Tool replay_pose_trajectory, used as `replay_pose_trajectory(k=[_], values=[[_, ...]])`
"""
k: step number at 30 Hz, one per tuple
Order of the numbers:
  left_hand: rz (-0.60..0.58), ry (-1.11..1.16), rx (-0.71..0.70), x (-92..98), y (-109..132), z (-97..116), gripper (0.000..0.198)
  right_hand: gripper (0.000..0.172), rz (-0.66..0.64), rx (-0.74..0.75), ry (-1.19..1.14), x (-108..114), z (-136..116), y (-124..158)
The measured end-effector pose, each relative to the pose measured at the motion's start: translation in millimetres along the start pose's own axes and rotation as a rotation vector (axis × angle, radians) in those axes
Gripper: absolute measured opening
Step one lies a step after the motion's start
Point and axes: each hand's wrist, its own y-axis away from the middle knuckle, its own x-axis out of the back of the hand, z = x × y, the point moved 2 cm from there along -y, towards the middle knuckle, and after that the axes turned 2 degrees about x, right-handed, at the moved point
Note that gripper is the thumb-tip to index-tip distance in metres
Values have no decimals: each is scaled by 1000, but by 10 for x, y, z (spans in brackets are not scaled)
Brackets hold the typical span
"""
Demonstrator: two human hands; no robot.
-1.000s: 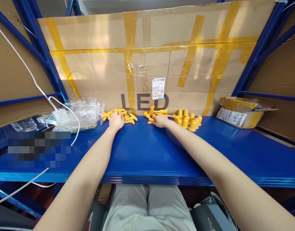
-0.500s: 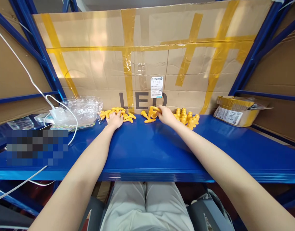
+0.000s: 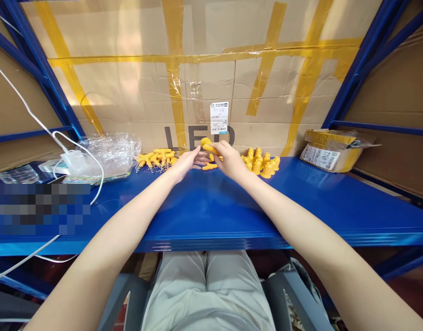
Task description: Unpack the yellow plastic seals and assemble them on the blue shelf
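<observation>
Right hand (image 3: 232, 160): fingers pinching yellow piece (image 3: 206, 141)
Left hand (image 3: 185, 164): fingers spread, contact with piece unclear
Place of yellow piece: above blue desk (image 3: 211, 207), between hands
Yellow cup-shaped parts (image 3: 261, 163): near right hand

"What colour is the held piece (image 3: 205, 141)?"

"Yellow-orange, like the figures (image 3: 159, 157) and the cup-shaped pieces (image 3: 266, 171)."

"And the shelf (image 3: 211, 207)?"

"Deep blue."

"The cardboard (image 3: 135, 96)?"

"Brown, crossed by yellow tape (image 3: 172, 69), with black letters (image 3: 193, 132) and a white label (image 3: 219, 118)."

"The trousers (image 3: 204, 294)?"

"Pale grey."
</observation>
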Motion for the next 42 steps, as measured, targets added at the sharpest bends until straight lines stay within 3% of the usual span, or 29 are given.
replay_pose_trajectory(k=[3, 7, 9, 13, 15, 18, 24, 29, 36, 42], values=[[35, 219, 28, -160, 36, 26, 43, 40, -79, 128, 10, -61, -145, 35], [133, 209, -22, -85, 33, 62, 33, 41, -133, 240, 28, -82, -194, 56], [197, -34, -87, 14, 29, 77, 27, 39, -150, 264, 52, -66, -173, 55], [313, -878, -225, 157, 60, 74, 17, 38, -65, 210, 123, 12, -118, 28], [278, -1190, -305, 166, 89, 61, 19, 39, -11, 173, 174, 53, -106, 14], [208, -1368, -428, 133, 138, 70, 26, 40, -26, 147, 225, 61, -88, 12], [234, -1386, -620, 7, 237, 203, 23, 31, -164, 70, 290, -35, 41, 30], [352, -1356, -546, 52, 253, 255, 22, 24, -177, 21, 312, -28, 95, 11], [311, -1334, -452, 83, 209, 242, 27, 17, -195, -35, 296, 43, 23, -18], [297, -1134, -414, 81, 156, 234, 23, 21, -174, -6, 430, 94, -18, -46]])
